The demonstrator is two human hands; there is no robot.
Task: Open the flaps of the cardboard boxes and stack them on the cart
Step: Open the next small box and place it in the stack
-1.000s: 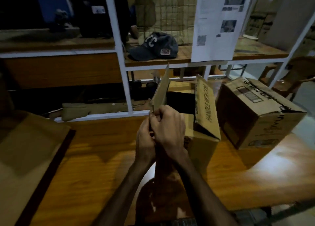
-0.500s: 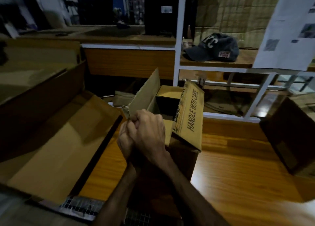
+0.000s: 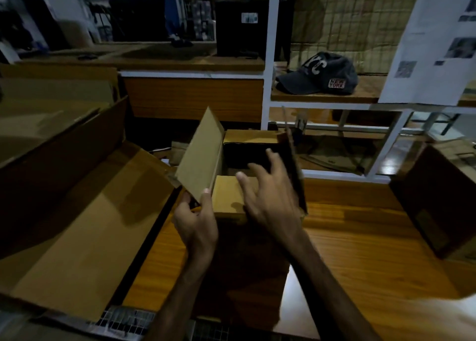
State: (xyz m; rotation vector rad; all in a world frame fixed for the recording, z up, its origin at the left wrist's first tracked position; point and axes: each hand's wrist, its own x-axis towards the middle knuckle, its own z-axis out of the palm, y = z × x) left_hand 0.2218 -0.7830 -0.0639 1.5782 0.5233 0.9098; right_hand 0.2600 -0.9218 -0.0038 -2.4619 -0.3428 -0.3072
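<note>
Small box (image 3: pixel 229 201), upright on desk (image 3: pixel 360 250): our left hand (image 3: pixel 198 224) pinches its left flap (image 3: pixel 199 155); our right hand (image 3: pixel 273 194), spread, reaches inside. Risk, we judge: one-sided pull tips the light box or tears the flap crease.

Dim room: white-framed shelving (image 3: pixel 273 65) (wooden boards) behind a wooden table (image 3: pixel 360 250).

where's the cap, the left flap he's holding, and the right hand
cap (image 3: pixel 319 76), head view, on the dark crown beside the patch
left flap (image 3: pixel 199 152), head view, on the middle of its raised tan face
right hand (image 3: pixel 273 199), head view, on the back of the hand
</note>
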